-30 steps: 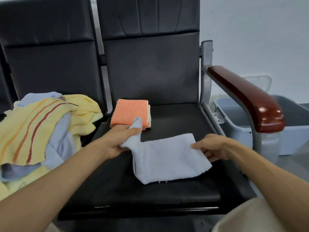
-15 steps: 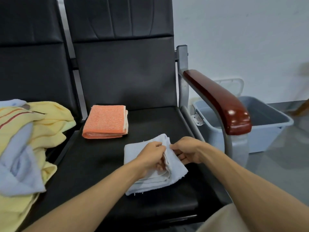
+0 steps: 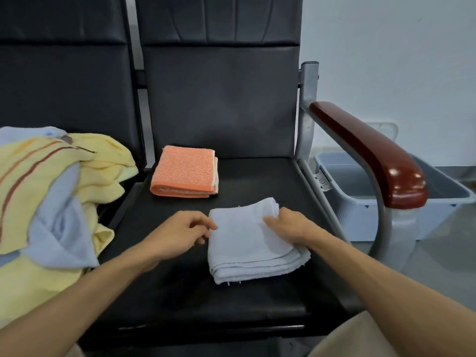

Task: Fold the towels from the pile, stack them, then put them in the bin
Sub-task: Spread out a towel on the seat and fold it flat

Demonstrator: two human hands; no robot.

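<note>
A folded light blue towel (image 3: 247,243) lies on the black seat (image 3: 257,181) in front of me. My right hand (image 3: 288,225) rests flat on its right half, fingers straight. My left hand (image 3: 180,231) is just left of the towel, fingers loosely curled, fingertips at its left edge, holding nothing. Behind them a folded orange towel (image 3: 185,171) lies at the back left of the seat. The pile of unfolded yellow and light blue towels (image 3: 51,197) covers the seat to the left. The grey bin (image 3: 360,197) stands on the floor to the right, beyond the armrest.
A grey metal armrest post with a dark red wooden pad (image 3: 371,153) stands between the seat and the bin. The black chair backs (image 3: 221,99) rise behind the seat. A white wall and grey floor are on the right.
The light blue towel went from spread out to folded into a compact square. My hands let go of its pinched edge; the right now lies flat on top and the left has drawn off to the side.
</note>
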